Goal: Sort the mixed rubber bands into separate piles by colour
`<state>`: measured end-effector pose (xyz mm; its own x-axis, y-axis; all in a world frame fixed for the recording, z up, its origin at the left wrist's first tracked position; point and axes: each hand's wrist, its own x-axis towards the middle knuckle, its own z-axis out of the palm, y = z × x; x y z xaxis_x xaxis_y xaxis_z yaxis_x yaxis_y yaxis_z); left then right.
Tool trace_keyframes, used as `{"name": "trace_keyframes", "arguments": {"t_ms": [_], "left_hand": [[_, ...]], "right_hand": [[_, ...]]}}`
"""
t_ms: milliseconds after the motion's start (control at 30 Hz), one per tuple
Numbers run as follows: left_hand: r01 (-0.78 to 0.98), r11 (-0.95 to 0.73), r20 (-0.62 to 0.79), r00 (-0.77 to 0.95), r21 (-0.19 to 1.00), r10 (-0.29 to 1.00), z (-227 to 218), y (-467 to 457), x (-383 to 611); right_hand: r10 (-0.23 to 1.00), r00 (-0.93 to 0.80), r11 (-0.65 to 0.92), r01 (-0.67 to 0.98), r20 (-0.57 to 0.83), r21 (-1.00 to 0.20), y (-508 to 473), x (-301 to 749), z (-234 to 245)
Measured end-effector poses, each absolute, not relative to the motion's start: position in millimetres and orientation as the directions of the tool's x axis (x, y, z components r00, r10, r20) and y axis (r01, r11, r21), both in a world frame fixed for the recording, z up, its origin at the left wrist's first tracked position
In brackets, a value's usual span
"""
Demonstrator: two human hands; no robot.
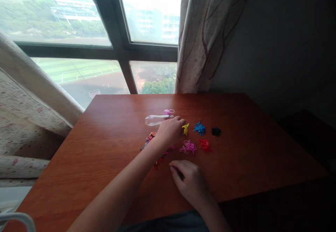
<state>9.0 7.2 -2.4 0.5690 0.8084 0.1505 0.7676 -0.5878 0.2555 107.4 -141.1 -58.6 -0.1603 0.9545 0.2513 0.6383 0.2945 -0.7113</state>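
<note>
My left hand (pixel 170 131) reaches over a mixed heap of coloured rubber bands (pixel 150 139) on the wooden table (pixel 249 148), fingers curled down next to a small yellow pile (pixel 185 128). Whether it holds a band is hidden. My right hand (pixel 189 181) rests nearer to me on the table, fingers curled in, just below the mixed heap's lower end (pixel 159 161). Sorted piles lie to the right: blue (pixel 199 128), black (pixel 215 131), pink (pixel 188 147) and red (pixel 204 144).
A clear plastic bag (pixel 155 120) and a small pink item (pixel 168 112) lie behind my left hand. A window (pixel 78 32) and patterned curtains (pixel 204 35) stand behind the table. A dark wall is at the right. A white chair edge (pixel 15 219) shows bottom left.
</note>
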Motion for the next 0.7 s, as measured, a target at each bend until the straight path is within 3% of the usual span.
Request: {"name": "trace_keyframes", "arguments": {"t_ms": [200,333,467,700], "left_hand": [[0.771,-0.547,0.199,0.509,0.327,0.837,2,-19,-28],[0.667,-0.513,0.296,0.421,0.541,0.858,-4,-42,-63],[0.620,-0.419,0.296,0.297,0.664,0.908,-13,-68,-89],[0.627,-0.353,0.234,0.267,0.694,0.935,-32,-95,-101]], "right_hand": [[0.956,-0.168,0.291,0.660,0.242,-0.692,-141,107,-58],[0.959,-0.168,0.280,0.676,0.229,-0.681,-141,107,-57],[0.958,-0.172,0.283,0.693,0.228,-0.664,-141,106,-58],[0.963,-0.163,0.267,0.705,0.216,-0.657,-140,105,-59]]}}
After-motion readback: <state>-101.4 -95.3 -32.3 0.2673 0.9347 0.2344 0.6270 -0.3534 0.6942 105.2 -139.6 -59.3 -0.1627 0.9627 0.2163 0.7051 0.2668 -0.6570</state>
